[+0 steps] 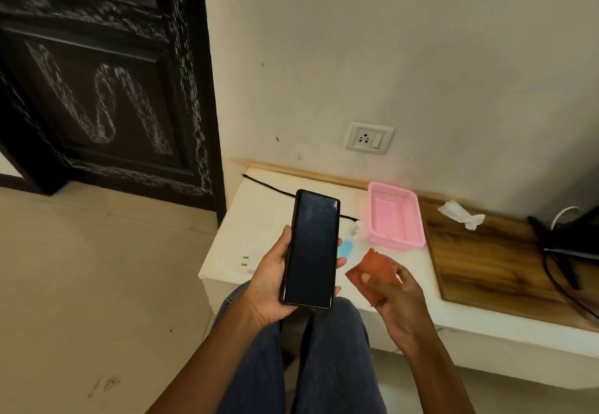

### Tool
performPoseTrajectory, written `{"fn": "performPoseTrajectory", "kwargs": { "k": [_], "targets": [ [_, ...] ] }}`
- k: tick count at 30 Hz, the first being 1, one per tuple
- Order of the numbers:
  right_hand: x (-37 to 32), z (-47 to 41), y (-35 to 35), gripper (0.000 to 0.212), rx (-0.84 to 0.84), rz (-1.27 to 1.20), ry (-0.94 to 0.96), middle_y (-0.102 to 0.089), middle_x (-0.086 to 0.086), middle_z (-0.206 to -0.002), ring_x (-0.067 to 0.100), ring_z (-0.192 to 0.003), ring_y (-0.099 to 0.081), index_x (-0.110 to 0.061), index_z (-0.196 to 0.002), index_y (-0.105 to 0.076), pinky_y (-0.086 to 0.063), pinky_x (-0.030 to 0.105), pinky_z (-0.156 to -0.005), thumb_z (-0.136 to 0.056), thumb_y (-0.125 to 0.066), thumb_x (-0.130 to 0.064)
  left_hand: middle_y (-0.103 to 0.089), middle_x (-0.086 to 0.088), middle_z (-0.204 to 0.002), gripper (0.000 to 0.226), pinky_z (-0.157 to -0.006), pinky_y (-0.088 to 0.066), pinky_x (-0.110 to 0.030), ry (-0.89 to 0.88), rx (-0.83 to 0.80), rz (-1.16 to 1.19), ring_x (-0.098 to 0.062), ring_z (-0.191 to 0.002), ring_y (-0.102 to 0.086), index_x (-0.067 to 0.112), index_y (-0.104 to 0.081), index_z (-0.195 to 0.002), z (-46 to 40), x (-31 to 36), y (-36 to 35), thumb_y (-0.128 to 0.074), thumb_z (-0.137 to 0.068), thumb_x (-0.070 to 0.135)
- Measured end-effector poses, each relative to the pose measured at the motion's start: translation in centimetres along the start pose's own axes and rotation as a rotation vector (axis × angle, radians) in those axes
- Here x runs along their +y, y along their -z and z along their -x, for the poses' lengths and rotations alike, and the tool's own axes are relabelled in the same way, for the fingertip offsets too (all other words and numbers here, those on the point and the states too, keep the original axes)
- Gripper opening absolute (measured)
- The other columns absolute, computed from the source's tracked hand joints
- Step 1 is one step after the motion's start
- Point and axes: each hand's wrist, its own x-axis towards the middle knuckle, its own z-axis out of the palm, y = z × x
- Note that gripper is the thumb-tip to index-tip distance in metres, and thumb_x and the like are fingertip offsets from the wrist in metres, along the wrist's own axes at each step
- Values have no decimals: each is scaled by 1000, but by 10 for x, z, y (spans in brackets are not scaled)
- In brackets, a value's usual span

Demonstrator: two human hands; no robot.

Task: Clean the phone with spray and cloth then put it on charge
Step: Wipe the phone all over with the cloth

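My left hand (270, 279) grips a black phone (311, 248), screen up and dark, above my knees. To its right, my right hand (393, 297) pinches a small orange-red cloth (372, 272), a short gap from the phone. A small spray bottle (348, 245) with blue liquid and a white top lies on the white table (259, 219), mostly hidden behind the phone. A black charging cable (269, 187) runs along the table's far side, passing behind the phone. A white charger plug (245, 261) sits near the table's left edge.
An empty pink plastic basket (395, 215) stands on the table behind the cloth. A wall socket with a switch (369, 138) is above it. On the wooden surface (479, 261) to the right lie a crumpled white tissue (460, 214) and dark cables (564, 251). A dark door (103, 89) is at left.
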Motion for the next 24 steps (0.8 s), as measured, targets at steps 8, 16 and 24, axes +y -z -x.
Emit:
{"fn": "performPoseTrajectory", "kwargs": {
  "k": [8, 16, 24],
  "targets": [
    [-64, 70, -8, 22, 139, -60, 369, -67, -6, -93, 17, -90, -64, -28, -91, -60, -54, 32, -80, -76, -73, -21, -50, -11, -139, 67, -107, -31, -50, -11, -123, -104, -31, -128, -45, 18, -50, -136, 48, -19, -25, -50, -85, 61],
    [-89, 91, -30, 21, 358, 257, 761, -66, -4, -96, 6, -83, -62, -9, -102, -63, -51, 11, -78, -83, -69, -14, -49, -11, -141, 64, -100, -41, -49, 10, -130, -128, -32, -124, -50, 17, -56, -130, 68, -37, -43, -38, -88, 61],
    [-68, 102, -40, 31, 330, 589, 909, -66, 13, -114, 28, -107, -61, -5, -115, -64, -39, 27, -95, -87, -56, 5, -69, -12, -107, 65, -86, -53, -45, 24, -84, -149, -26, -99, -65, 18, -67, -117, 74, -40, -44, -36, -86, 66]
  ]
}}
